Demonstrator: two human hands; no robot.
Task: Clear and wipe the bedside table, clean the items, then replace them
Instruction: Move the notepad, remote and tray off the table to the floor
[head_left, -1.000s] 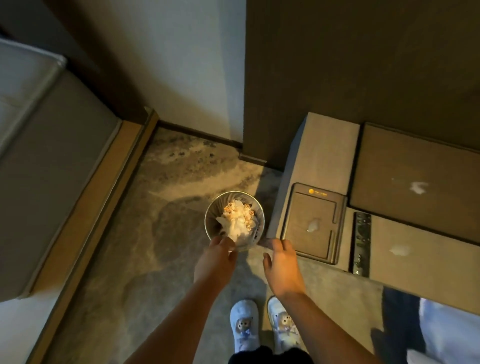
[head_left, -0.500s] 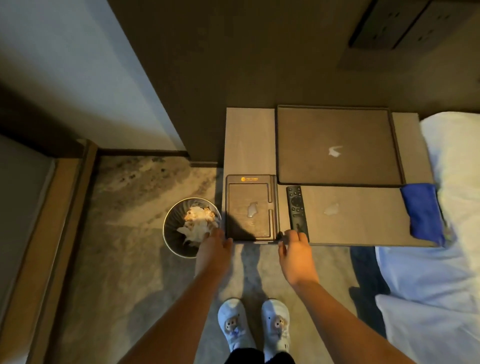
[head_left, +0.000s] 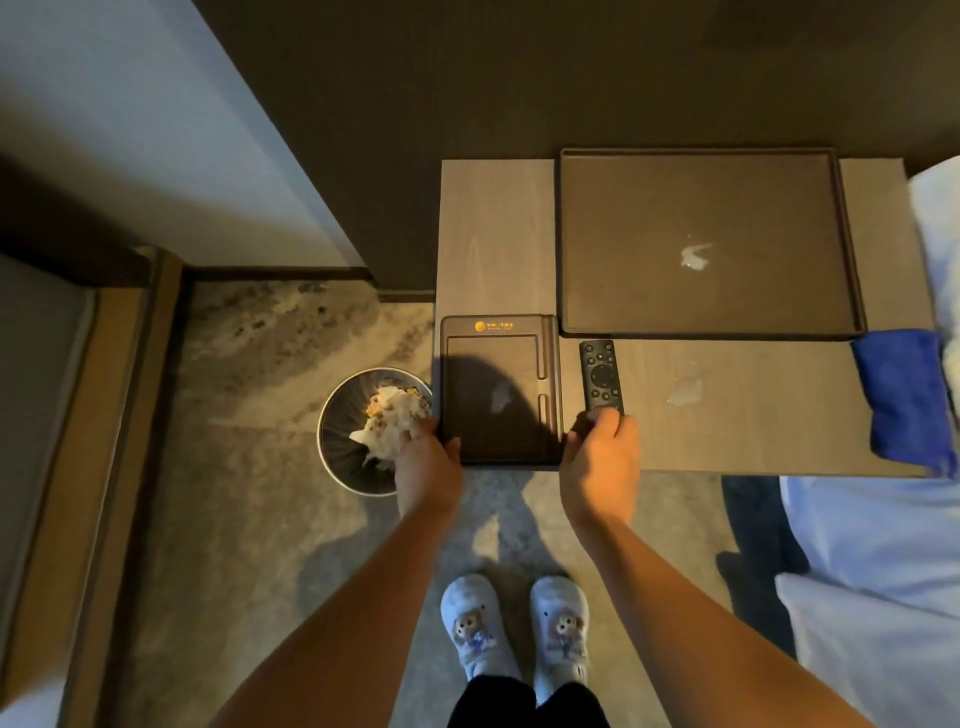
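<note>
With both hands at the near edge of the bedside table (head_left: 498, 239), lift the small dark tray (head_left: 501, 389) level and by its two sides. Left hand (head_left: 428, 465): thumb over the near left corner, fingers hidden beyond the edge, so grip not confirmable. Right hand (head_left: 600, 457): fingers curled at the near right corner, beside or on the near end of the remote (head_left: 601, 376); pinch on either item not confirmable. Keep tray flat to avoid tipping the pale smear on its surface; clear the remote separately. Avoid knocking the waste bin (head_left: 363, 431), standing on the floor just left of the table and holding crumpled paper. Count, near to far: two slippers (head_left: 480, 626) on the floor; two hands; one bin; one small tray at the near left corner; one remote just right of it; one blue cloth (head_left: 906, 395) at the right edge, beside the bedding; one large tray (head_left: 711, 239) at the back; three pale smears visible, one each on small tray, tabletop and large tray.
</note>
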